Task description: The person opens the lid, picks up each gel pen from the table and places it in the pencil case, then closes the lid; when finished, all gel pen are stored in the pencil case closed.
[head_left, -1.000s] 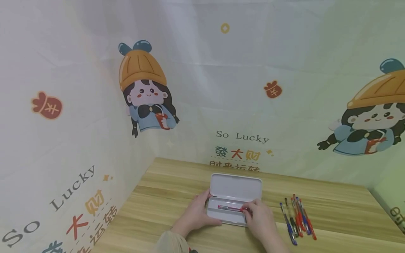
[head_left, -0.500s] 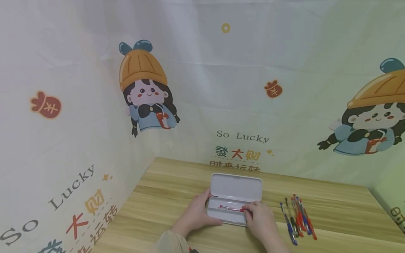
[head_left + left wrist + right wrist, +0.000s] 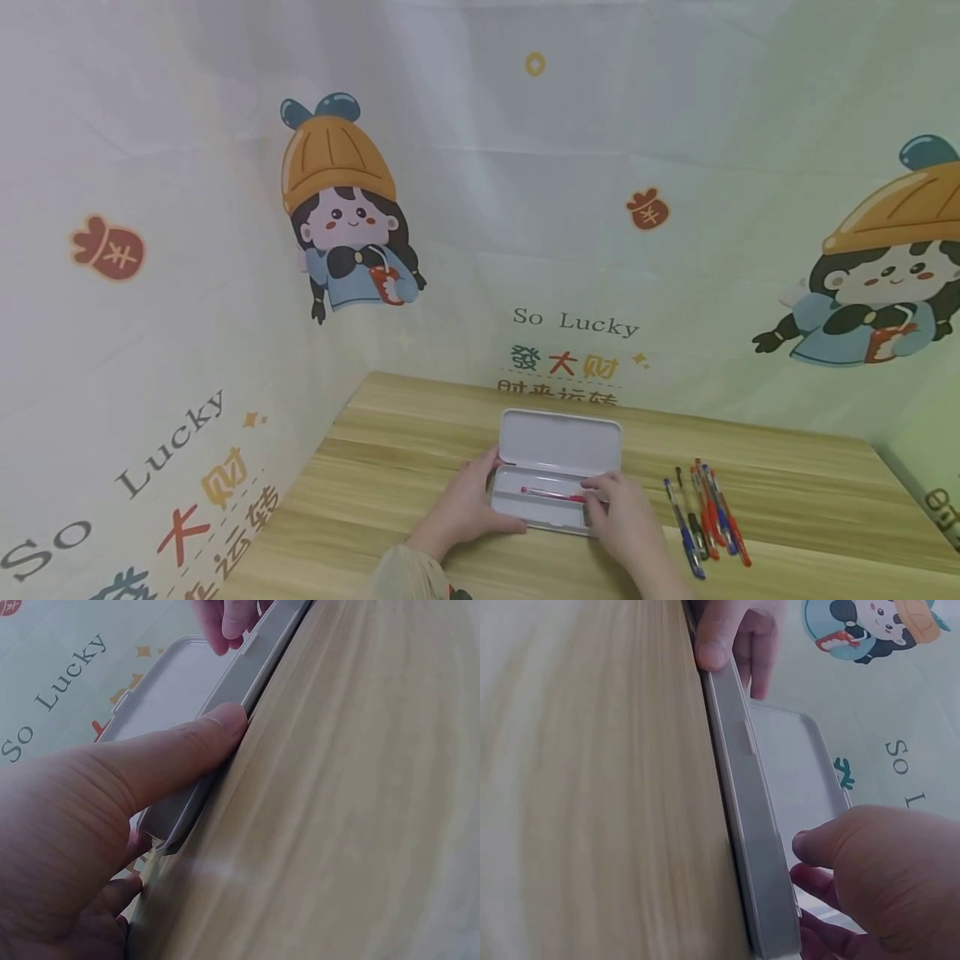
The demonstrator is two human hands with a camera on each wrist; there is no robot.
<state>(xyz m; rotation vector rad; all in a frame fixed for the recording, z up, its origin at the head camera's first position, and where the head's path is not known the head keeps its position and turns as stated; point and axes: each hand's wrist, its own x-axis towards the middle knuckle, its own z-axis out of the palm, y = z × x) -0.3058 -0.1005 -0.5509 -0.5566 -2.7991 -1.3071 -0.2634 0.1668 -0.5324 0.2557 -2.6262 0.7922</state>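
A pale grey pencil case (image 3: 560, 439) lies on the table with its lid raised at the back. My left hand (image 3: 467, 504) holds its left end, the thumb (image 3: 225, 724) pressed on the front wall and the other fingers round behind. Inside the tray lies a pen with red ends (image 3: 551, 493), roughly parallel to the case's long side. My right hand (image 3: 624, 512) is over the tray's right end, fingertips right at the pen's right end. In the right wrist view, a gap shows between the right thumb (image 3: 810, 847) and index finger, with no pen visible there.
Several pens with blue, black and red caps (image 3: 705, 517) lie in a loose bunch on the wooden table (image 3: 360, 467), to the right of the right hand. A printed cloth (image 3: 465, 250) hangs behind the table and along its left side.
The pen has shifted slightly right and settled in the tray. My right fingers have moved a little right and spread from their pinch on its end. The left hand stays put.
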